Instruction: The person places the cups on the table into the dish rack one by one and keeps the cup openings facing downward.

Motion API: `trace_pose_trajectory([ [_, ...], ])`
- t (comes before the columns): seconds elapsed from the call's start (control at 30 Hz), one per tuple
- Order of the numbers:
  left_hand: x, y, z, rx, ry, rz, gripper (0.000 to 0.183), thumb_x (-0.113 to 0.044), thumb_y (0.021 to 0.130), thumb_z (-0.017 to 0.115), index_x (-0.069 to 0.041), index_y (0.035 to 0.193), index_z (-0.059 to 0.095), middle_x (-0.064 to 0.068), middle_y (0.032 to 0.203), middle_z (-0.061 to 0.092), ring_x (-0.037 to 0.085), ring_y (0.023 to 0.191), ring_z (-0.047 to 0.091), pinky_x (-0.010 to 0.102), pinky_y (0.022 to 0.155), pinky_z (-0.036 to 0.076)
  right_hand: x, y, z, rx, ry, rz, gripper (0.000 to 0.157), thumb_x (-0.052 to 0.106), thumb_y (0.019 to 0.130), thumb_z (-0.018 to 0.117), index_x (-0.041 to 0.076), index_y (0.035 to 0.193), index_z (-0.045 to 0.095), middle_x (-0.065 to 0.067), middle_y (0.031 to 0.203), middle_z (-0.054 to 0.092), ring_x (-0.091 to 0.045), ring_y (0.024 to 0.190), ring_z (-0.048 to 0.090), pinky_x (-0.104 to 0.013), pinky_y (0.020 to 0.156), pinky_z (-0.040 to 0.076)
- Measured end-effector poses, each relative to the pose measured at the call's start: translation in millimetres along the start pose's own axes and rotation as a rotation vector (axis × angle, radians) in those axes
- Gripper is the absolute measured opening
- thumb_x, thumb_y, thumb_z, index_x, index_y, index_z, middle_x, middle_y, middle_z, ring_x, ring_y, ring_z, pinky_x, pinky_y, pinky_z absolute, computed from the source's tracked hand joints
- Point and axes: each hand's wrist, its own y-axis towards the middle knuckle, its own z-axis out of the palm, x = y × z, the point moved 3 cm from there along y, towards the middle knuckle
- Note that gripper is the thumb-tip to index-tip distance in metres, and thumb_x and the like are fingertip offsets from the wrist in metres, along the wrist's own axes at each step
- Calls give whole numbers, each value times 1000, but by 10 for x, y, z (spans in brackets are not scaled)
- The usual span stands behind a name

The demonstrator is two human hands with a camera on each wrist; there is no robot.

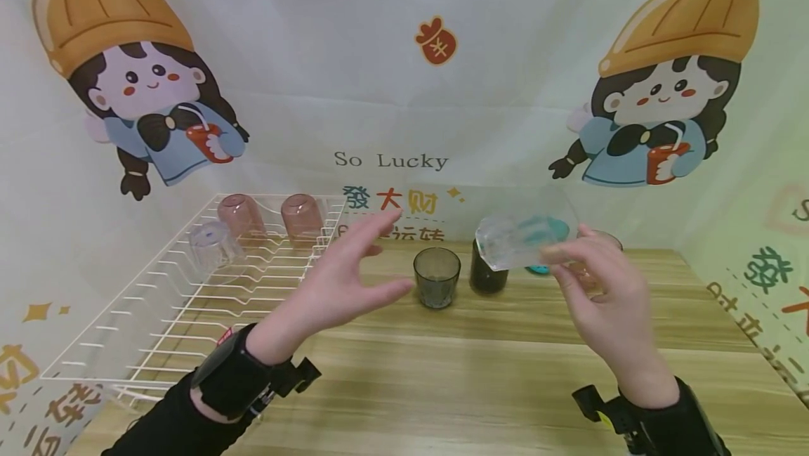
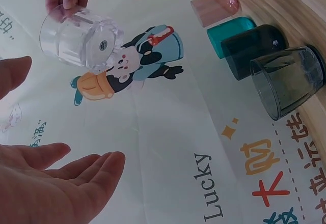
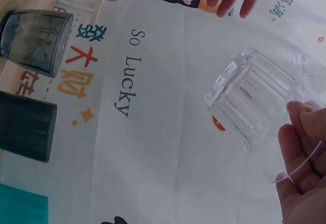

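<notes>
My right hand [image 1: 603, 294] pinches a clear drinking glass [image 1: 512, 242] near its rim. The glass is tipped on its side in the air, its base pointing left toward my other hand. In the right wrist view, thumb and fingers sit on both sides of the rim of the same glass [image 3: 254, 102]. My left hand [image 1: 335, 280] is raised with thumb and fingers spread, holding nothing, between the rack and the grey glass. Below the held glass, a dark glass [image 1: 488, 277] and a smoky grey glass [image 1: 437, 278] stand on the table.
A white wire rack [image 1: 170, 326] stands at the left, with two pink glasses [image 1: 302, 218] and a clear faceted glass [image 1: 215, 249] upside down on it. A teal glass [image 2: 229, 34] and a pink glass [image 2: 216, 7] stand in the row on the wooden table [image 1: 442, 386]. A printed cloth [image 1: 505, 90] hangs behind.
</notes>
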Motion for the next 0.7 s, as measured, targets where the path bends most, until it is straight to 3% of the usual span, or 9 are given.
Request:
trace_pose_trajectory([
  [0.13,-24,-6,12,5,-20,24,86,-23,76,79,-16,148,32,8,147,39,26,125,48,39,99,47,63,-21,69,-18,56,0,37,-26,65,66,0,90,70,-13,85,69,-3,81,54,-38,109,37],
  [0.27,-53,-1,38,-1,-38,27,87,-23,76,79,-16,148,31,7,149,36,24,127,46,37,100,47,112,-35,138,-31,97,12,35,-26,66,66,-1,90,70,-13,87,69,-3,91,58,-39,108,38],
  [0.33,-68,3,57,-2,-43,20,88,-24,75,80,-16,148,30,7,148,37,24,125,49,36,99,47,130,-38,170,-34,114,18,35,-25,67,66,-1,91,70,-13,88,69,-5,100,60,-40,108,38],
  [0.5,-104,1,105,17,-93,-28,91,-25,75,80,-22,149,27,3,147,38,23,121,53,34,99,47,170,-51,235,-45,174,31,32,-24,69,65,-3,92,69,-9,89,69,-6,100,61,-41,109,36],
  [0.7,-145,4,151,17,-176,9,92,-20,76,80,-20,150,26,1,151,32,17,133,39,33,105,42,212,-72,300,-84,318,59,24,-24,73,63,-9,91,66,1,94,69,-10,98,62,-42,109,36],
])
